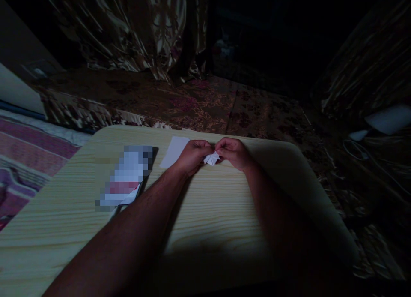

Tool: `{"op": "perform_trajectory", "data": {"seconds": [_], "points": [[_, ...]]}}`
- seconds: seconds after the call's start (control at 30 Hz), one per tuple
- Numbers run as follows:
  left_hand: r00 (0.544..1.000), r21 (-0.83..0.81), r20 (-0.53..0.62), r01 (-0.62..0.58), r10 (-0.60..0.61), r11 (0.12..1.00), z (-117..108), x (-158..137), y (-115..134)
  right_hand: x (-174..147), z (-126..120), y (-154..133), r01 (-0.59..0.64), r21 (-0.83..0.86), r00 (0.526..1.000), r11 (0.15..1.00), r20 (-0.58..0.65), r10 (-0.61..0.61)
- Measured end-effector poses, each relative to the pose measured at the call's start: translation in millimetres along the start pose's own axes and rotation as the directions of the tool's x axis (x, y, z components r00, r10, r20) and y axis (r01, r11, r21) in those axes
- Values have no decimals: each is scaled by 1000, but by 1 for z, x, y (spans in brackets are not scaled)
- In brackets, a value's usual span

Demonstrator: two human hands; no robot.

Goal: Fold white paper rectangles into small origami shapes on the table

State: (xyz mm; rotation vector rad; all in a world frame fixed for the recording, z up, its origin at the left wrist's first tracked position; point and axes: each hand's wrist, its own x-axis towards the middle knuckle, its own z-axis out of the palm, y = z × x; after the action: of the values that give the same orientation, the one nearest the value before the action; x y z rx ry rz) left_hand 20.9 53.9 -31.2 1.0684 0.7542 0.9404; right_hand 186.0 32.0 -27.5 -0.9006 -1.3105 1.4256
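Note:
Near the far edge of the table, a small folded piece of white paper with creases fanning out is held between both hands. My left hand pinches it from the left, thumb pointing inward. From the right, the thumb and fingertips of my right hand close on its upper edge. The fingertips almost meet above the paper, and its far side is hidden by them. Flat on the table just left of my left hand lies a white sheet of paper, partly covered by that hand.
On the left of the pale wooden table lies a blurred-out white and red item. Beyond the table are a patterned cloth surface and curtains. At right sit a white object and a cable. Striped bedding is at left.

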Motion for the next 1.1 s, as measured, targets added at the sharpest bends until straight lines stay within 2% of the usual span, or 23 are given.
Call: {"op": "perform_trajectory", "data": {"seconds": [0.2,0.53,0.73,1.1], "points": [[1000,44,17,-16,16,999,0,-1,-1,2,-1,1,1,-34,999,999,-41,-2],[1000,106,9,13,-14,994,2,-3,1,4,-8,6,37,31,999,999,-16,-36],[1000,60,6,-16,16,998,3,-3,1,4,-9,6,27,45,1000,999,-15,-26],[995,23,97,-12,9,1000,1,-3,5,4,-10,5,30,40,999,999,9,-31]]}}
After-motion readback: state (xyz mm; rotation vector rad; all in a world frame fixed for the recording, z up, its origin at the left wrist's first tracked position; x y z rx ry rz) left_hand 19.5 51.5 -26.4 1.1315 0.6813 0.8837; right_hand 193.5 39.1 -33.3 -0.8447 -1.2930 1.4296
